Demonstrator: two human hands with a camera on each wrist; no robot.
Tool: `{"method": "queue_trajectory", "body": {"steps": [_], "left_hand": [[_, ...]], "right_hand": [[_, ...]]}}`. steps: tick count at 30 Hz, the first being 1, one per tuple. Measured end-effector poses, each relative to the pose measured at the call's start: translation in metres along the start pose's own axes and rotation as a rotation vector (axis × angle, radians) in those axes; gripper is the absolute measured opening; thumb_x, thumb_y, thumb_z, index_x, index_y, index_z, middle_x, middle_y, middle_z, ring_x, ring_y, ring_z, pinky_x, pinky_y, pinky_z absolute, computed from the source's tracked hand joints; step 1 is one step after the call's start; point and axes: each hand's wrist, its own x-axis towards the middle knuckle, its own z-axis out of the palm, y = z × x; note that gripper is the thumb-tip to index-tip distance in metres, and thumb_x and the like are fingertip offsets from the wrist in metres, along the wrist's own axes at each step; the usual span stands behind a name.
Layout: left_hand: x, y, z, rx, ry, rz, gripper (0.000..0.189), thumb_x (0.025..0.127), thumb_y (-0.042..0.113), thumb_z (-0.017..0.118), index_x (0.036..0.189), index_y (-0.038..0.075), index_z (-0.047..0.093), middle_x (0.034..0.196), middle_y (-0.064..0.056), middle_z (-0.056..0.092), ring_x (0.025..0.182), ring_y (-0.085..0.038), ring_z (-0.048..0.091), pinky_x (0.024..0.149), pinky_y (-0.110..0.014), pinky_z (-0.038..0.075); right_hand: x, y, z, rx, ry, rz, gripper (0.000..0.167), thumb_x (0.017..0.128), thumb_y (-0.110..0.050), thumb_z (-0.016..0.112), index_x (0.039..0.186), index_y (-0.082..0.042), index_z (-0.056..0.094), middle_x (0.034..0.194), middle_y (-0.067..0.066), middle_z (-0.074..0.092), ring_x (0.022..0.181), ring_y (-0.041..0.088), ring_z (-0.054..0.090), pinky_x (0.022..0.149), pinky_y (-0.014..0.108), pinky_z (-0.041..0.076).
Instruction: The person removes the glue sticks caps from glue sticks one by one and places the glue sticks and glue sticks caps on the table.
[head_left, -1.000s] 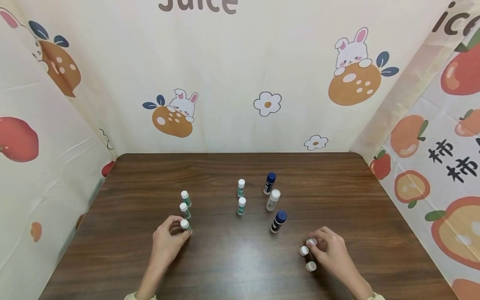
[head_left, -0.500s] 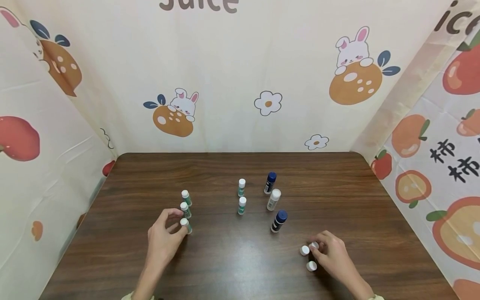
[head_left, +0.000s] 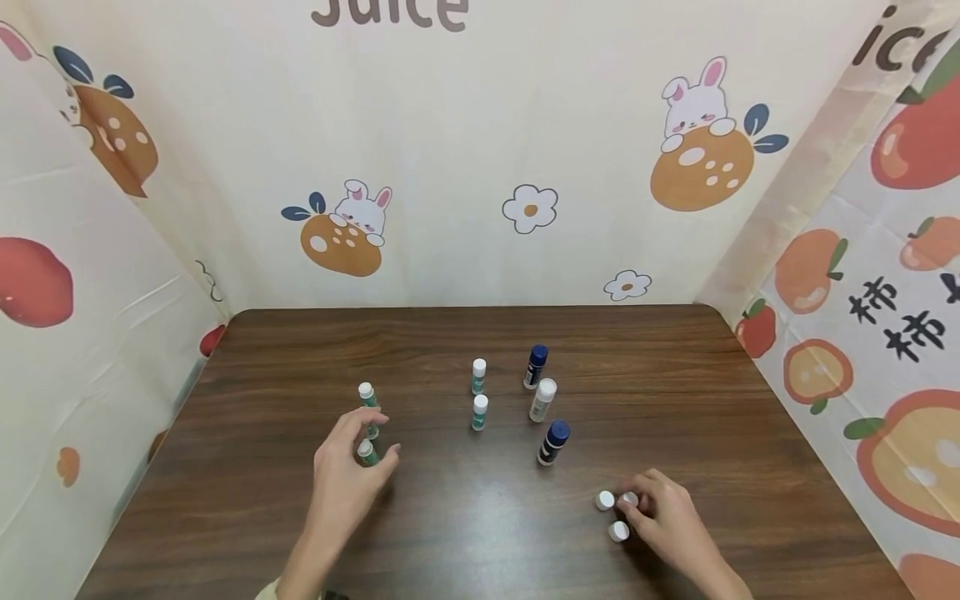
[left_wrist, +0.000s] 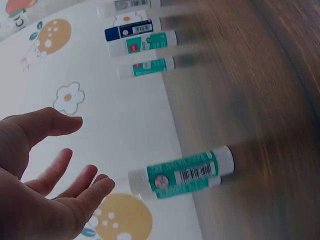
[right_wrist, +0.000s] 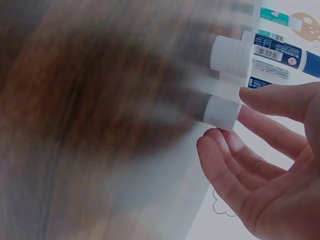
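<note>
In the head view, a row of three small green glue sticks with white caps stands on the left. My left hand [head_left: 348, 475] is beside the nearest glue stick [head_left: 367, 452], thumb and fingers spread apart. It partly covers the middle one. The left wrist view shows a green glue stick [left_wrist: 182, 172] standing off from the fingertips, nothing held. On the right, my right hand [head_left: 663, 517] pinches a short white cap [right_wrist: 221, 112] with its fingertips. Two more white caps stand close by: one to the left [head_left: 604, 500], one nearer [head_left: 618, 531].
Two green glue sticks, the front one [head_left: 479, 412] and the back one [head_left: 478, 377], stand mid-table. Right of them are a white glue stick [head_left: 543, 400] and two navy ones, front [head_left: 553, 442] and back [head_left: 536, 367]. A printed curtain [head_left: 450, 150] rises behind the wooden table [head_left: 300, 350].
The left hand has let go of the nearest glue stick and spread its fingers. The right hand has moved its cap slightly nearer, away from the cap on the left.
</note>
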Motion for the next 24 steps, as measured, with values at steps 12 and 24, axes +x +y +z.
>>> {"method": "queue_trajectory", "body": {"steps": [12, 24], "left_hand": [[-0.004, 0.009, 0.034, -0.192, -0.144, 0.012, 0.041, 0.067, -0.005, 0.079, 0.100, 0.015, 0.065, 0.105, 0.000, 0.066, 0.104, -0.016, 0.060, 0.084, -0.031, 0.053], [-0.004, 0.015, 0.073, -0.344, -0.302, -0.057, 0.034, 0.073, 0.000, 0.077, 0.100, 0.016, 0.065, 0.102, -0.001, 0.066, 0.099, -0.015, 0.061, 0.079, -0.034, 0.055]], "right_hand": [[-0.001, -0.016, -0.013, 0.008, 0.030, 0.044, 0.018, 0.070, -0.005, 0.081, 0.081, -0.015, 0.069, 0.079, -0.009, 0.057, 0.063, 0.002, 0.049, 0.051, 0.022, 0.041], [0.001, -0.027, -0.018, 0.047, 0.082, 0.005, 0.023, 0.068, 0.000, 0.080, 0.082, -0.014, 0.068, 0.080, -0.008, 0.057, 0.063, 0.004, 0.051, 0.050, 0.022, 0.045]]}}
